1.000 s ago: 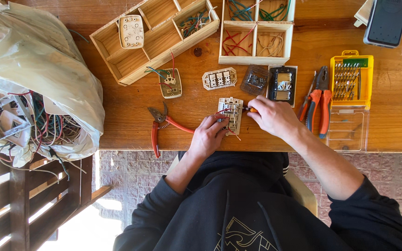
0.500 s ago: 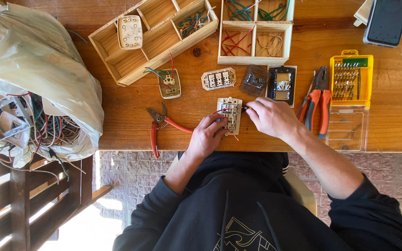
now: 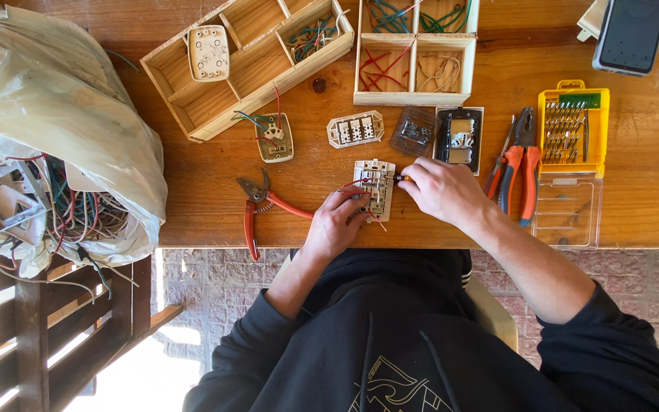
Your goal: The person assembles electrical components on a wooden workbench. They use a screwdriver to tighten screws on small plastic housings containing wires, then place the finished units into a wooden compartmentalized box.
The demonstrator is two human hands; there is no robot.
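Hands (left, right) gripping switch module, screwdriver, wooden table, brick floor

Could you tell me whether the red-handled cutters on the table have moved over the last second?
No. The red-handled cutters lie in the same spot, left of the left hand, at the same gap from the table edge and below the wired switch plate.

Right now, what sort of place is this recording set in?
Likely a hobby electrical-repair bench: a wooden table with switch plates, trays of sorted wires, pliers and a bit set.
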